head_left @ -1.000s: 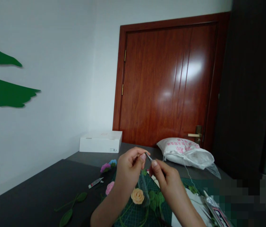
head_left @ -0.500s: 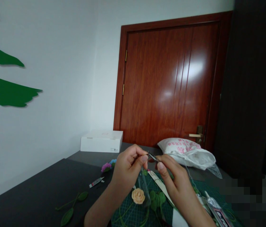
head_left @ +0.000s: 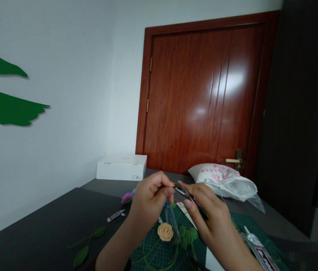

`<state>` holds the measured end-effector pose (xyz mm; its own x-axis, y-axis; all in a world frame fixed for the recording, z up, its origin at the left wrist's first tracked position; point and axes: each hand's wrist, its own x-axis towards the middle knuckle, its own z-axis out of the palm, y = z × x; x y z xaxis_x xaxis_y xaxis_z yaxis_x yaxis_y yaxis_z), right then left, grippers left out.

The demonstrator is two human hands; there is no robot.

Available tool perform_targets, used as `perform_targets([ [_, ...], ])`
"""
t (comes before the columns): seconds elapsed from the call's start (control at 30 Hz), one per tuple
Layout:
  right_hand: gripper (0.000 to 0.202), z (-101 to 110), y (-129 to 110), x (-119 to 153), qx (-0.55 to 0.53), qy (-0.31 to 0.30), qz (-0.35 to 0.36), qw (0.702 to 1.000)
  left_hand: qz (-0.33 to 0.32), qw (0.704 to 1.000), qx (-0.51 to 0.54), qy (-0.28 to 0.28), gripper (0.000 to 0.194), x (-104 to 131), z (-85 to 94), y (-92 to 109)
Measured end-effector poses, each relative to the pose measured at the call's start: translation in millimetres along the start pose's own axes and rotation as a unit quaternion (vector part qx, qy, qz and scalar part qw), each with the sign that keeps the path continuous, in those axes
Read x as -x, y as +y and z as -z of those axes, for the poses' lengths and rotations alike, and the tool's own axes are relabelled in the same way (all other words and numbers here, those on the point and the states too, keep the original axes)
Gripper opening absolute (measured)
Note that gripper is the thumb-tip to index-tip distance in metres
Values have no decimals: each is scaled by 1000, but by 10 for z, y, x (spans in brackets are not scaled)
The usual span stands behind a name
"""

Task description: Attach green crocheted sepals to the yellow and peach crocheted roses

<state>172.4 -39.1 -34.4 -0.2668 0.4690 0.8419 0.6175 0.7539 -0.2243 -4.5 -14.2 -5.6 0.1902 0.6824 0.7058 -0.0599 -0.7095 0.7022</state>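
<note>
My left hand is closed, its thumb and forefinger pinched on something too small to make out. Beside those fingertips is the tip of a small pair of pliers, metallic with dark handles. My right hand holds the pliers, its fingers along the top and the thumb below, while the palm hides part of the handles. Beneath both hands, a peach crocheted rose lies on the green cutting mat. Green crocheted leaves and a clear plastic sleeve are close to the rose.
A leafy green stem and a small glue tube lie at left. Purple and blue flowers sit behind my left hand. A larger tube is at right. A white box and white bag stand at the back.
The pliers have turned slightly in my right hand, showing more of their jaws and handles. My right thumb has shifted left and lower, away from the tool. My left hand keeps its pinch.
</note>
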Motion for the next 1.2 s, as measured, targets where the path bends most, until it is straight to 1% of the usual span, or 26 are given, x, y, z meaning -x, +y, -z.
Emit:
perform_targets([
  [0.1,41,-18,34,18,16,0,17,1000,-9,1000,-12,11,9,-1,2,-1],
  [0.2,51,-85,57,41,40,0,34,999,-12,1000,-18,14,9,3,-1,8],
  [0.33,50,-185,67,69,77,24,-4,997,-10,999,-27,17,8,5,2,18],
  [0.5,70,-162,126,90,117,-18,32,992,-17,999,-39,14,9,0,5,18],
  [0.6,72,-140,156,103,159,-30,34,986,-24,999,-42,14,10,-1,2,16],
  [0.77,65,-151,145,130,245,-3,58,968,-14,999,-44,16,8,-5,2,14],
  [0.9,65,-127,105,103,272,3,59,961,5,999,-39,15,7,-9,-7,27],
  [1.0,71,-134,80,65,288,9,68,955,8,998,-54,23,8,0,-21,44],
  [1.1,81,-210,56,63,307,35,71,949,11,997,-70,33,9,17,-31,57],
  [1.2,88,-316,41,105,283,47,18,958,19,996,-82,36,10,22,-29,58],
])
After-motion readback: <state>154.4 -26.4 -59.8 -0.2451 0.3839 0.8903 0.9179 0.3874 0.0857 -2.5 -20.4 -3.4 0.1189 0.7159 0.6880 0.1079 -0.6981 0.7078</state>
